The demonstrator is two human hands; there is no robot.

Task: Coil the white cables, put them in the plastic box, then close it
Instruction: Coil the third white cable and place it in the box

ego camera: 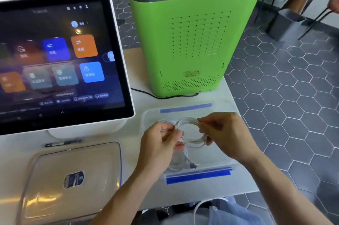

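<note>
head view, white table (238, 184), hexagon-tiled floor (293, 114)

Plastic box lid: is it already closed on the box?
No. The lid lies flat on the table left of the open plastic box, while both hands hold the coiled white cable above it.
</note>
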